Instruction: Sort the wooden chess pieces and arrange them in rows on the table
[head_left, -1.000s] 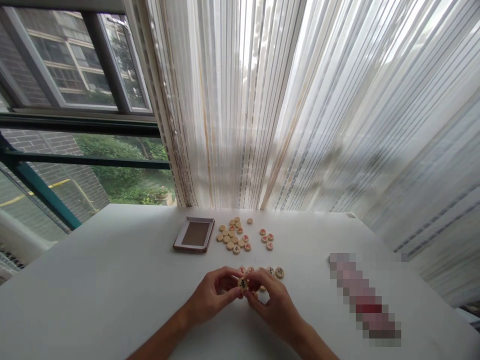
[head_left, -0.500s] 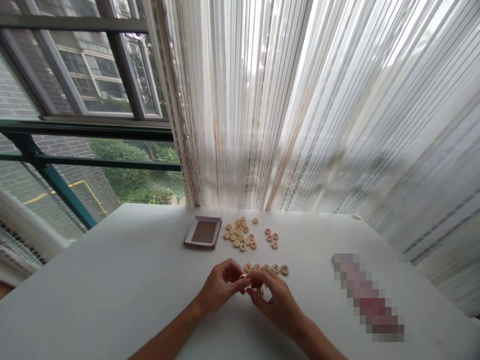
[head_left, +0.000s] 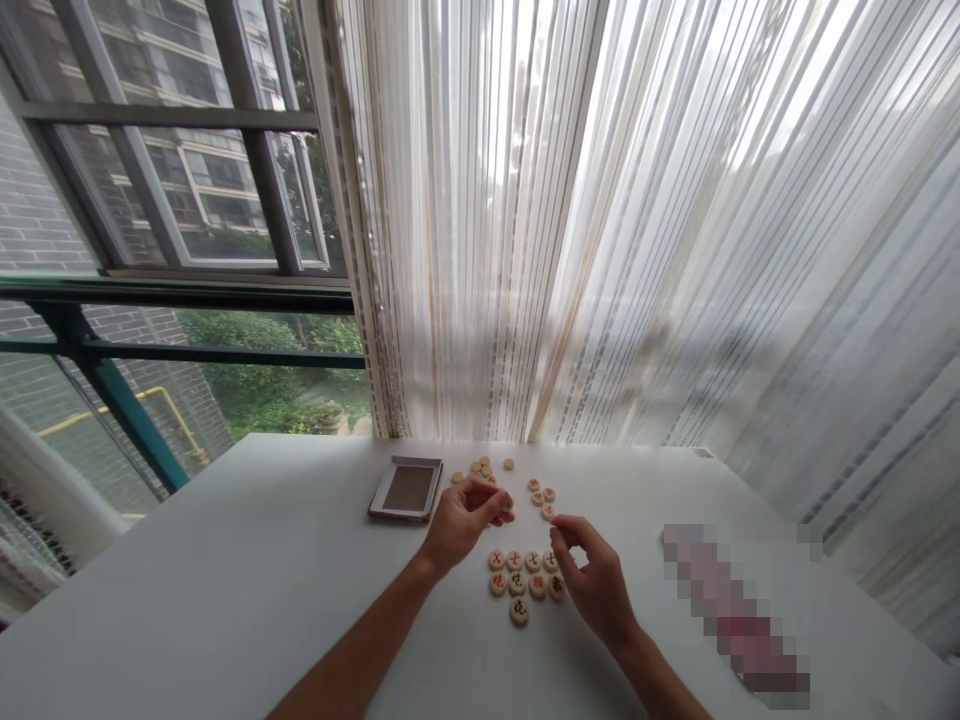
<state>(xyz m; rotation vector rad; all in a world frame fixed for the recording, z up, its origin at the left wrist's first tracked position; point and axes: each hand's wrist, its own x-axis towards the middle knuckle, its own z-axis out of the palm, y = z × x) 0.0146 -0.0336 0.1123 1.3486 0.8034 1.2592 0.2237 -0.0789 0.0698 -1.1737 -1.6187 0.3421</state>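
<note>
As the left hand (head_left: pixel 463 520) is going far, pinching a piece (head_left: pixel 509 502), rows (head_left: pixel 517 583) are showing; right hand's (head_left: pixel 598 577) grip I can't tell

The person's left hand (head_left: pixel 461 522) pinching a round piece (head_left: pixel 509 503), right hand (head_left: pixel 598 578) just beside a red-marked piece (head_left: pixel 548 511), lettered pieces (head_left: pixel 517 583) in rows, white table (head_left: pixel 225 590), striped curtain (head_left: pixel 480 250) behind.

Left of the right hand (head_left: pixel 589 572), pale tan discs (head_left: pixel 536 586) bore red or black characters. The tray (head_left: pixel 407 488) left of the left hand (head_left: pixel 465 520) was brown within a whitish rim. Beyond both hands, the curtain (head_left: pixel 480 220) was striped white, grey and beige.
</note>
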